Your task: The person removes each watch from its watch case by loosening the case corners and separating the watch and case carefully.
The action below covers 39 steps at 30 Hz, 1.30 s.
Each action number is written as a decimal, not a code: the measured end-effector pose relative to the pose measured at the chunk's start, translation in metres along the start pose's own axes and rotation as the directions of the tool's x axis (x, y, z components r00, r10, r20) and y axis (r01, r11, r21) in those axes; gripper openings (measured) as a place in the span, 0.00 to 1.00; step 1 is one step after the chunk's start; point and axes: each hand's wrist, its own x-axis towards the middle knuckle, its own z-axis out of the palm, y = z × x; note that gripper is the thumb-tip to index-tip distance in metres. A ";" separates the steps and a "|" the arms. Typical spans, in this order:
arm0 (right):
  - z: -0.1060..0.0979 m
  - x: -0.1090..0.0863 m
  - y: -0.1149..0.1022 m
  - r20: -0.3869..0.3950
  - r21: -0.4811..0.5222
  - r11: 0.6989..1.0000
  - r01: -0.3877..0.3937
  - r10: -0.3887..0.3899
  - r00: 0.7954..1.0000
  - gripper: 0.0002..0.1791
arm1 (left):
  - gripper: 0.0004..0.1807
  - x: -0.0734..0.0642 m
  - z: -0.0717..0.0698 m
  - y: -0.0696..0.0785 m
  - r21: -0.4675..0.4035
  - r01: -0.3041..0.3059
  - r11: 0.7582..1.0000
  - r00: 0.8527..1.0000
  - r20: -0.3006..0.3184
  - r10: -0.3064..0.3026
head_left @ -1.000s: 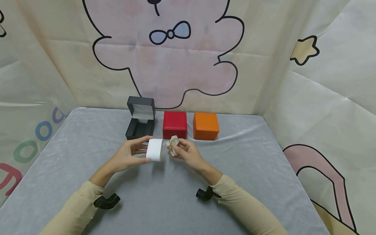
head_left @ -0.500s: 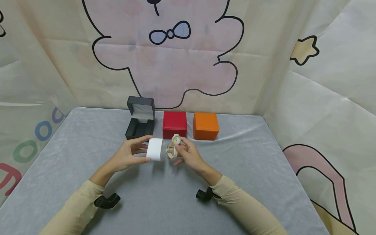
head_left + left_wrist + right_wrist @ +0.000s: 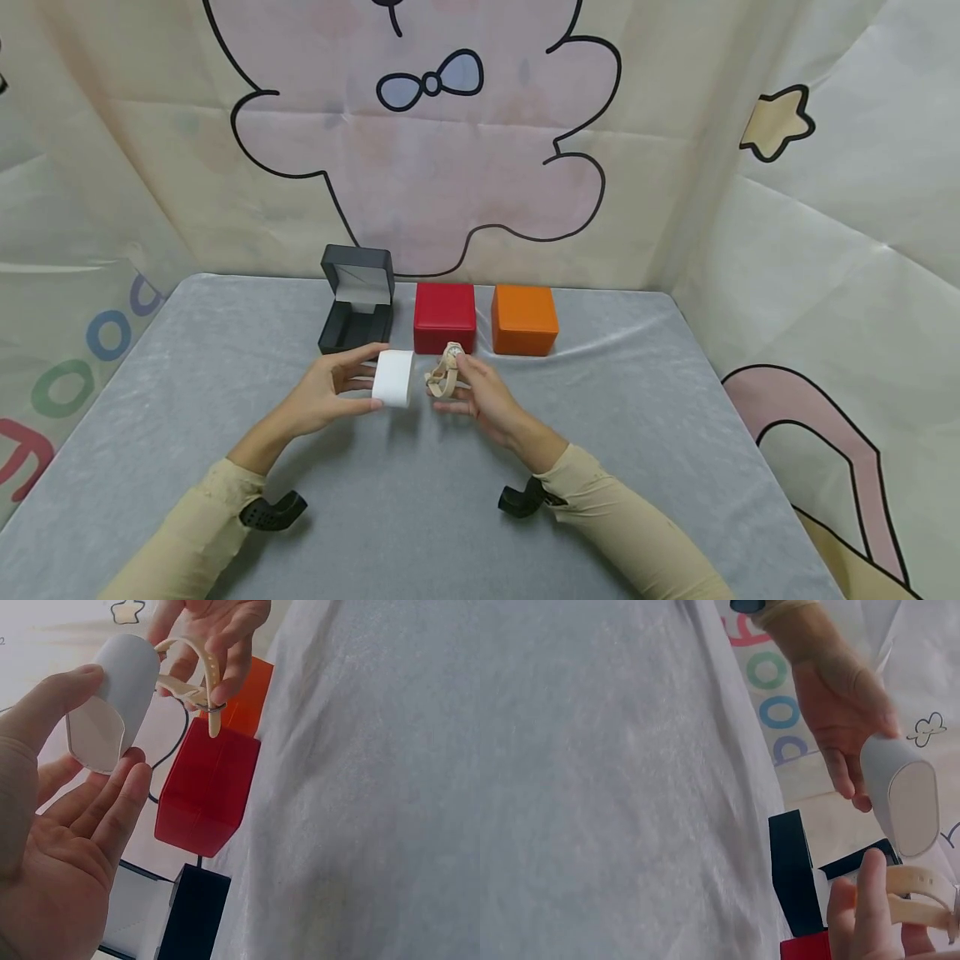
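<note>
My left hand (image 3: 330, 396) holds a white oval cushion (image 3: 393, 378) between thumb and fingers, above the grey table (image 3: 225, 433). The left wrist view shows the cushion (image 3: 112, 705) end-on against my fingertips (image 3: 131, 780). My right hand (image 3: 476, 392) pinches a beige-strapped wristwatch (image 3: 444, 372), its strap looped, just right of the cushion. The two are close but apart. In the right wrist view the watch strap (image 3: 922, 896) sits below the cushion (image 3: 904, 795).
Three boxes stand in a row behind my hands: an open black box (image 3: 357, 308) with its lid up, a closed red box (image 3: 445, 317) and a closed orange box (image 3: 524, 320). Printed fabric walls close off the back and right.
My right hand has turned the watch so its face tips away, and brought its looped strap nearer the cushion. The left hand has hardly moved.
</note>
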 end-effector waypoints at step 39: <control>0.007 0.008 0.024 -0.207 0.021 0.987 0.157 -0.150 0.967 0.04 | 0.41 0.003 -0.028 -0.014 -0.048 0.028 0.998 0.995 -0.099 -0.033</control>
